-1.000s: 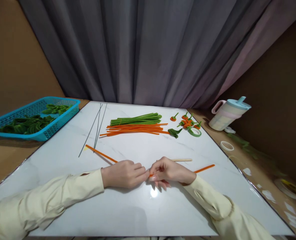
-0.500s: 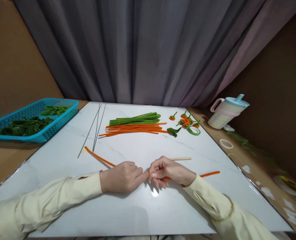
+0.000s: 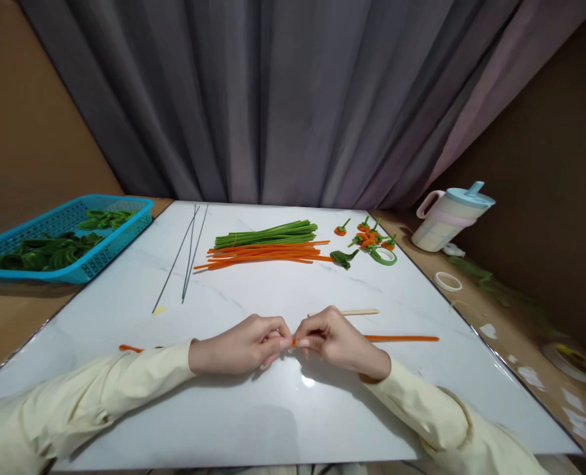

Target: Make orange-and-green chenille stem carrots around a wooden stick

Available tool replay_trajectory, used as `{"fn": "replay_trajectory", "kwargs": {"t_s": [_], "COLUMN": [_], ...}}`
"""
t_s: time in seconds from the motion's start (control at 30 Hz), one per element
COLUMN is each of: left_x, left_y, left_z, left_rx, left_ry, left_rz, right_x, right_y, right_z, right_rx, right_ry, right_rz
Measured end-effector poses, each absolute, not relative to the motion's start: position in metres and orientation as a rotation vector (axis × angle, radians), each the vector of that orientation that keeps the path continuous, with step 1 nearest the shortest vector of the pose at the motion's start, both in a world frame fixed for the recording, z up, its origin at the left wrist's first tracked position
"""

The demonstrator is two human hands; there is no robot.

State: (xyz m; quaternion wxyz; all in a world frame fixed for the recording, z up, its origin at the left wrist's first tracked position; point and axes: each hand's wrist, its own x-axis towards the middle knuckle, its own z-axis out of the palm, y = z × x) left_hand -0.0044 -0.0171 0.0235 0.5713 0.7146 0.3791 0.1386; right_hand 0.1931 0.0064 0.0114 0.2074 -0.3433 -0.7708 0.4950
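Observation:
Fingertip to fingertip, my left hand [image 3: 250,343] and my right hand [image 3: 335,340] pinch an orange pipe cleaner [image 3: 404,338] above the near part of the table. Only a small bit of orange shows between the fingertips; one length runs out to the right behind my right wrist. An orange tip [image 3: 130,348] also sticks out past my left sleeve. Just behind my right hand lies a thin wooden stick [image 3: 362,312]. Farther back are a bundle of green pipe cleaners [image 3: 267,235] and a row of loose orange pipe cleaners [image 3: 267,253].
Small orange-and-green pieces [image 3: 370,237] sit by a roll of green tape [image 3: 384,257] and a green leaf shape [image 3: 343,258]. Thin dark wires [image 3: 174,264] lie left. A blue basket [image 3: 87,267] holds green leaves. A lidded cup [image 3: 443,221] and white ring [image 3: 447,282] stand right.
My left hand has turned, its fingers now pinching right against those of my right hand. The orange pipe cleaner's left end has swung down toward my left sleeve.

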Motion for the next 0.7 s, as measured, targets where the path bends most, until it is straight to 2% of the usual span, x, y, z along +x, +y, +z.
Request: {"fn": "replay_trajectory", "kwargs": {"t_s": [0.23, 0.33, 0.43, 0.7], "left_x": [-0.006, -0.005, -0.006, -0.009], "left_y": [-0.013, -0.012, -0.010, -0.005], "left_z": [0.026, 0.028, 0.030, 0.033], "left_rx": [1.581, 1.461, 1.361, 1.183], "left_ry": [0.913, 0.900, 0.904, 0.825], "left_rz": [0.358, 0.371, 0.380, 0.363], "right_x": [0.191, 0.190, 0.191, 0.196], "right_y": [0.000, -0.003, -0.002, 0.007], "right_z": [-0.003, -0.003, -0.001, 0.001], "right_rx": [-0.481, -0.368, -0.345, -0.427], "right_ry": [-2.483, -2.458, -2.444, -2.536], "right_rz": [0.088, -0.260, -0.373, -0.241]}}
